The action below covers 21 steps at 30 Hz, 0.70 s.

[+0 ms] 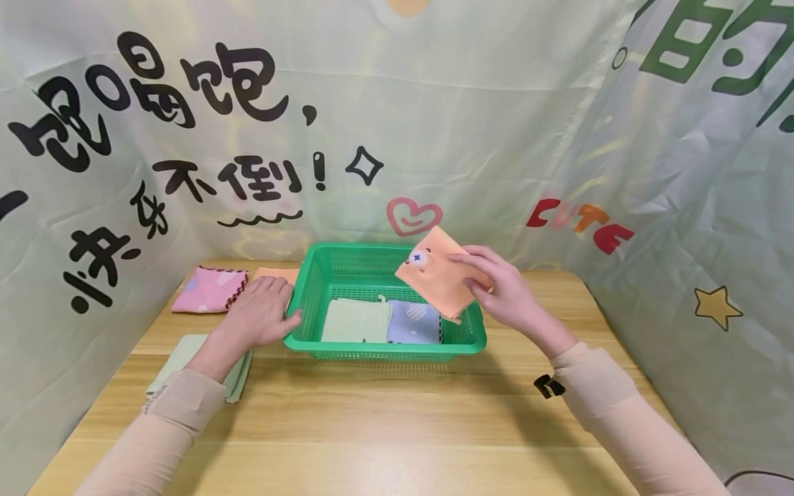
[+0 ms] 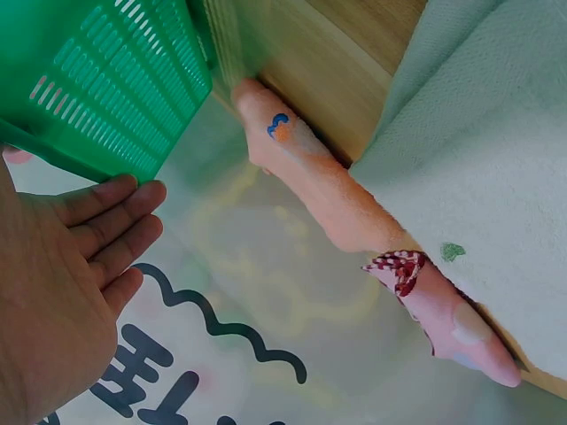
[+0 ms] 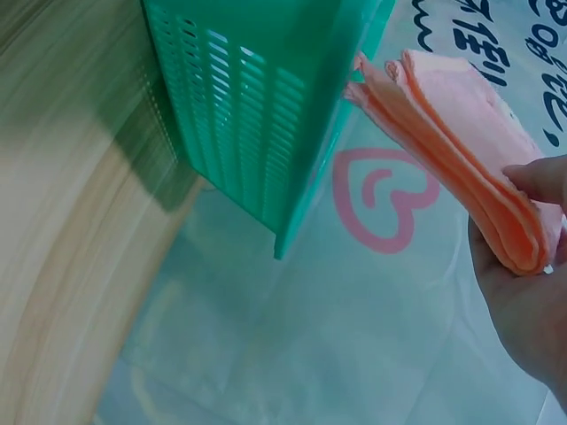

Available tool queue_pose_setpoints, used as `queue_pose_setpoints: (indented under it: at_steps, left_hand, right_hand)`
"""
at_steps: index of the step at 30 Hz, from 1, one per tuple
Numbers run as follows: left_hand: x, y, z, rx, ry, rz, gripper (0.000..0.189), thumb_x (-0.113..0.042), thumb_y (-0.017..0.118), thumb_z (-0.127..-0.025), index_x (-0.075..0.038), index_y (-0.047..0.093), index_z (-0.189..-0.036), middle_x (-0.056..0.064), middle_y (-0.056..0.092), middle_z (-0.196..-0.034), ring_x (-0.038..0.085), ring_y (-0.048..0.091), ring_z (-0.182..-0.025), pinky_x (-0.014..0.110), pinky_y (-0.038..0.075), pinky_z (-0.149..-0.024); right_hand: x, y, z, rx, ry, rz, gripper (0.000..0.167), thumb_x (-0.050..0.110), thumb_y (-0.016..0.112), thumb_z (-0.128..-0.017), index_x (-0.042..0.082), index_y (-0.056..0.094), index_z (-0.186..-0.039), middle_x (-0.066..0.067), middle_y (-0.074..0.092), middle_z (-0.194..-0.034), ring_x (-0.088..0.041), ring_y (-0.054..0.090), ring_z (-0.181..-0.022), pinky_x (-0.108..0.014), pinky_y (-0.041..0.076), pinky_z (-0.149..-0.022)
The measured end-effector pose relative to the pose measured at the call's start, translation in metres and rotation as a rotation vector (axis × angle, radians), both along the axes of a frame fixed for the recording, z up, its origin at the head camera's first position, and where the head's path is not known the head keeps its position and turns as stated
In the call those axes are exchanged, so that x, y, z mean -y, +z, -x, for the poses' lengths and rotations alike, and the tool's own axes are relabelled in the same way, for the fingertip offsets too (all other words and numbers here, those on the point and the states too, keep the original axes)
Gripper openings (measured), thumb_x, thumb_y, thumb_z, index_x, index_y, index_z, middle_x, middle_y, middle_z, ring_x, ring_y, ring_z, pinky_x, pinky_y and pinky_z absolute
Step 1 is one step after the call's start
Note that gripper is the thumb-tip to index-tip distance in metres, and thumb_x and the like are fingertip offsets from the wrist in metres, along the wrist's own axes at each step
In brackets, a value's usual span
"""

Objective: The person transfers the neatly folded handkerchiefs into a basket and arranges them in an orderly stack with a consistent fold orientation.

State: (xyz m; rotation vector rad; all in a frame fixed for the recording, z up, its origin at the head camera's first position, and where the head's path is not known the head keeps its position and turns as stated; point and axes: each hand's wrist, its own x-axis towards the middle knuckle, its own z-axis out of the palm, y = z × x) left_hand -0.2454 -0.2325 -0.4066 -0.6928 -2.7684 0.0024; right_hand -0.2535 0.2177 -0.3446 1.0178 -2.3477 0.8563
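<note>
My right hand [image 1: 505, 286] pinches a folded orange towel [image 1: 437, 275] with a bear face on it, held tilted above the right part of the green plastic basket [image 1: 397, 348]. From the right wrist view, the towel's folded layers [image 3: 478, 168] show between thumb and fingers. Inside the basket lie a folded pale green towel [image 1: 355, 320] and a folded blue-purple towel [image 1: 413, 322], side by side. At the basket's left end is my left hand [image 1: 260, 313], its fingers [image 2: 133, 239] extended by the basket's wall; whether they touch it I cannot tell.
Left of the basket, a pink towel [image 1: 211, 289] and another orange towel [image 1: 277, 274] lie on the wooden table [image 1: 397, 427]. A pale green towel [image 1: 238, 375] lies partly under my left forearm. A printed cloth backdrop [image 1: 465, 124] stands behind and on both sides.
</note>
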Motion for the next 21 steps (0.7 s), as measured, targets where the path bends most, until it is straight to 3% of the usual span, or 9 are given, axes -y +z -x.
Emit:
queue_pose_setpoints:
  at_steps: [4, 6, 13, 21]
  left_hand:
    - [0.0, 0.0, 0.0, 0.002, -0.002, 0.0, 0.041, -0.037, 0.054, -0.094, 0.003, 0.059, -0.101, 0.018, 0.059, -0.101, 0.041, 0.057, -0.103, 0.054, 0.043, -0.1]
    - [0.0, 0.0, 0.0, 0.0, -0.002, 0.001, 0.041, -0.037, 0.054, -0.094, 0.003, 0.059, -0.101, 0.018, 0.059, -0.1, 0.04, 0.057, -0.103, 0.054, 0.044, -0.099]
    - [0.0, 0.0, 0.0, -0.002, -0.006, -0.005, 0.041, -0.038, 0.055, -0.094, 0.002, 0.059, -0.1, 0.018, 0.059, -0.1, 0.04, 0.056, -0.103, 0.054, 0.043, -0.1]
    - [0.0, -0.001, 0.0, 0.001, -0.005, -0.004, 0.04, -0.038, 0.054, -0.094, 0.002, 0.059, -0.099, 0.018, 0.059, -0.1, 0.041, 0.056, -0.105, 0.054, 0.043, -0.101]
  right_hand:
    - [0.005, -0.003, -0.001, 0.046, 0.038, -0.013, 0.054, -0.015, 0.073, -0.086, 0.01, 0.068, -0.133, -0.012, 0.06, -0.137, -0.031, 0.061, -0.123, -0.045, 0.062, -0.081]
    - [0.007, -0.006, -0.001, 0.055, 0.057, -0.024, 0.054, -0.015, 0.073, -0.086, 0.011, 0.068, -0.133, -0.011, 0.06, -0.137, -0.031, 0.06, -0.124, -0.044, 0.062, -0.082]
    - [0.014, -0.014, -0.001, 0.096, 0.133, -0.067, 0.053, -0.012, 0.073, -0.088, 0.014, 0.069, -0.134, -0.009, 0.061, -0.139, -0.027, 0.062, -0.119, -0.029, 0.052, -0.064]
    - [0.019, -0.02, -0.001, 0.21, 0.164, -0.125, 0.052, -0.013, 0.069, -0.09, 0.015, 0.07, -0.133, -0.008, 0.06, -0.14, -0.026, 0.061, -0.118, -0.025, 0.049, -0.061]
